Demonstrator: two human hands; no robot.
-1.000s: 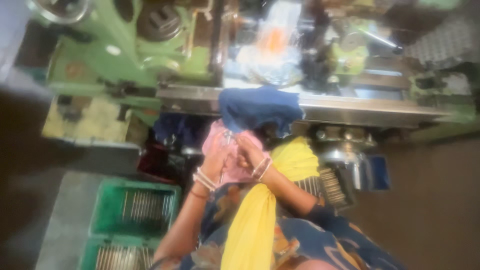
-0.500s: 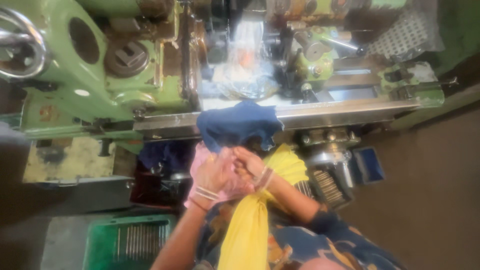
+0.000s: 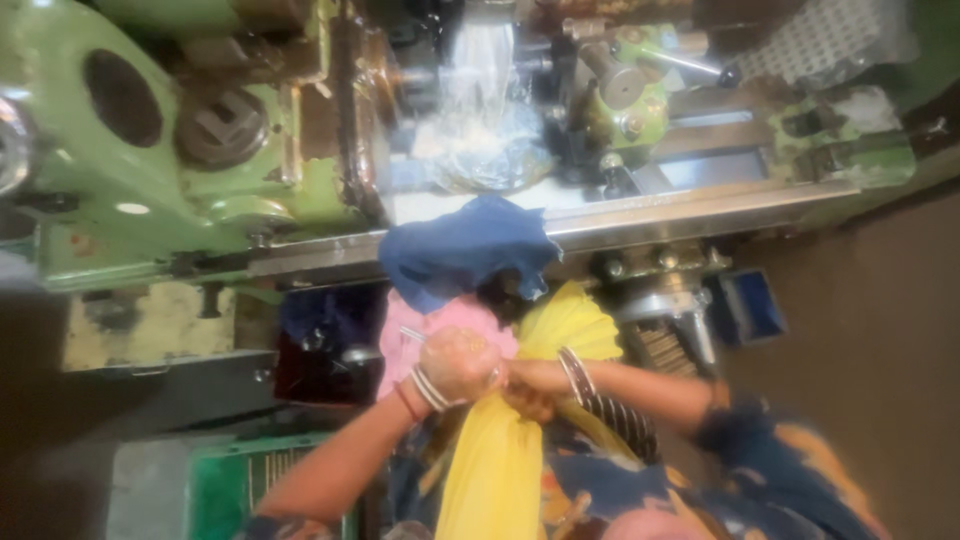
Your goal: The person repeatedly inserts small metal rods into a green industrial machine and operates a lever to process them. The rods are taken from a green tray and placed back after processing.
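My left hand [image 3: 458,362] and my right hand [image 3: 528,388] are pressed together close to my body, just below a green lathe [image 3: 200,150]. Both hands close on a pink cloth [image 3: 420,335] that bunches up behind the left fist. A yellow scarf [image 3: 510,440] hangs down from my chest under the hands and partly hides the right fingers. Bangles ring both wrists. A blue rag [image 3: 465,250] lies draped over the machine's front rail [image 3: 700,205], a little above my hands.
The lathe's carriage and tool post [image 3: 625,95] stand behind the rail, with a clear plastic sheet [image 3: 480,130] over the middle. A green crate [image 3: 235,485] with metal parts sits on the floor at lower left. Dark floor lies to the right.
The view has tilted up and moved closer to the machine, so the crate slid toward the lower edge. My hands stay clasped on the pink cloth, kneading it.
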